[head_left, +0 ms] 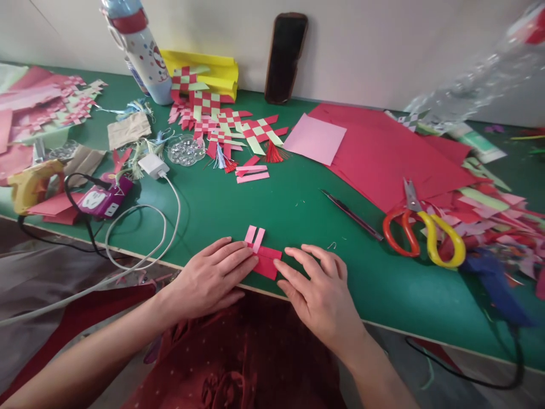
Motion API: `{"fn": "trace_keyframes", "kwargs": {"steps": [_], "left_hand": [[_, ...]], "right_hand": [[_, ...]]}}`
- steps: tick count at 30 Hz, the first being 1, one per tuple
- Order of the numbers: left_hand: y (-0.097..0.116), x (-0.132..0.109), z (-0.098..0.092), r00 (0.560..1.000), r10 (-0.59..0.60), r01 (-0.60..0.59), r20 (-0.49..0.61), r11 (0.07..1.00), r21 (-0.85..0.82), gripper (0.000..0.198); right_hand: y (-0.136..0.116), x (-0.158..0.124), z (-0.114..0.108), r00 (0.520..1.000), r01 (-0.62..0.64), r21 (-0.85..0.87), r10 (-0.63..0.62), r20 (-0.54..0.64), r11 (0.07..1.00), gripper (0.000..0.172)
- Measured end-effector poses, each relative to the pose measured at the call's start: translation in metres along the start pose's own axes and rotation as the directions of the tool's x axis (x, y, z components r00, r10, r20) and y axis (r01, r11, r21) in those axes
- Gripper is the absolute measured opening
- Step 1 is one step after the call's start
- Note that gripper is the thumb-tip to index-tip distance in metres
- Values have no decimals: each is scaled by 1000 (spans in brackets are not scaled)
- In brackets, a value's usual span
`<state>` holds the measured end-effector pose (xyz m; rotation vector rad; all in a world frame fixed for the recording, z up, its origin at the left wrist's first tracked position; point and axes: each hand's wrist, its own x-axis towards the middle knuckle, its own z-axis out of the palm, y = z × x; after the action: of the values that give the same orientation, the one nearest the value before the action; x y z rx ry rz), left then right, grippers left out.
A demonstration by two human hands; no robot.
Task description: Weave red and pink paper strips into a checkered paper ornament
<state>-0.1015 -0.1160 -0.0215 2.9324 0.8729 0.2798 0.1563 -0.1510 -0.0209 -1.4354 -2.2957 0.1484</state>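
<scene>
A small red paper piece lies on the green table near its front edge, with two pink strips standing out past its top left. My left hand lies flat with its fingers stretched out, the fingertips resting on the left side of the red paper. On the right side, my right hand touches the paper's edge with its index fingertip, the fingers spread apart. Part of the red paper and the lower ends of the strips are hidden by my left fingers.
Scissors and a craft knife lie to the right, before large red sheets. Woven paper pieces, a bottle and a phone are behind. A white cable and glue gun lie left.
</scene>
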Motion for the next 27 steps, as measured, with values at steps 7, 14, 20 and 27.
{"fn": "trace_keyframes", "kwargs": {"steps": [7,14,20,27], "left_hand": [[2,3,1,998,-46,45,-43,998,-36,61],[5,8,0,990,-97,92,-98,994,-58,40],[7,16,5,964,-156,125,-216,981,-148,22],[13,21,7,937,-235,186,-260,962,-200,19]], "right_hand": [[1,-4,-2,994,-68,79,74,-80,995,18],[-14,6,7,997,-19,119,28,-70,993,8],[-12,9,9,995,-64,127,73,-64,990,12],[-12,10,10,997,-48,143,56,-50,989,12]]}}
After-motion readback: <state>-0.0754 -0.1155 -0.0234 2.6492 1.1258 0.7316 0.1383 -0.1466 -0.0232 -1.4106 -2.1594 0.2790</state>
